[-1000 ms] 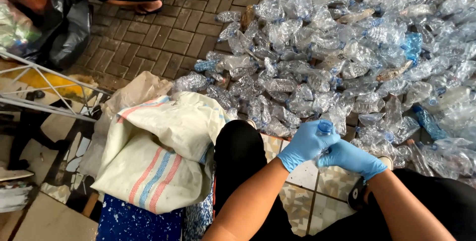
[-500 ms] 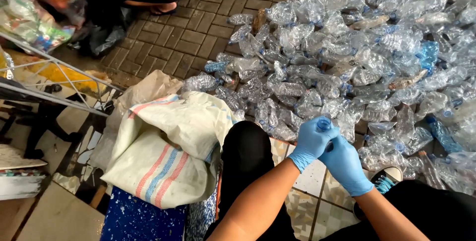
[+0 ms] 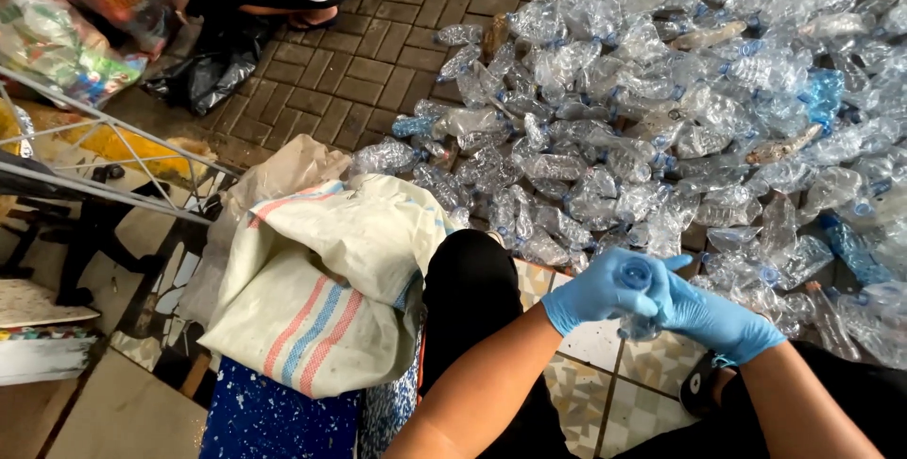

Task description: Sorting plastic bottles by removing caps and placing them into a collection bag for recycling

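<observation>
Hands in blue gloves are meeting over the person's lap: the left hand (image 3: 595, 291) is closing around the neck of a clear plastic bottle (image 3: 636, 275), the right hand (image 3: 715, 317) is gripping it from the other side. Just beyond, a heap of crushed bottles (image 3: 661, 110) is covering the paving; a striped woven sack (image 3: 321, 298) is slumping open alongside.

Soft, even daylight fills the scene, brightest on the heap of clear plastic bottles (image 3: 680, 110), where small white glints catch the crushed surfaces. Shadows are faint; the darkest patch lies under the metal frame (image 3: 104, 185) at left. Wide-angle bending stretches the edges. The gloved hands show slight softness; corners blur mildly.
</observation>
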